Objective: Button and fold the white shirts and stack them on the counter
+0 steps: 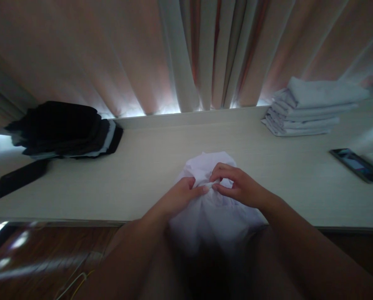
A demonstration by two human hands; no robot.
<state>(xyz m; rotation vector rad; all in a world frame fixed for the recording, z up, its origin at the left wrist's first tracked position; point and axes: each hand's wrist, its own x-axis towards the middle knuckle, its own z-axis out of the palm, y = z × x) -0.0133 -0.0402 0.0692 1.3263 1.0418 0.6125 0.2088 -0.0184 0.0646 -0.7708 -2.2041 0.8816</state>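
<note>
A white garment point(205, 166) lies bunched on the pale table point(142, 175) and hangs over its near edge toward me. My left hand point(181, 196) and my right hand point(238, 185) meet at the middle of the cloth. Both pinch a small fold of the fabric between thumb and fingers, fingertips almost touching each other. What lies under the pinch is hidden by the fingers.
A stack of folded dark clothes point(64, 129) sits at the back left, with a dark flat object point(17, 179) in front of it. Folded white clothes point(308, 106) are piled at the back right. A phone point(356, 164) lies at the right. Curtains point(205, 54) hang behind.
</note>
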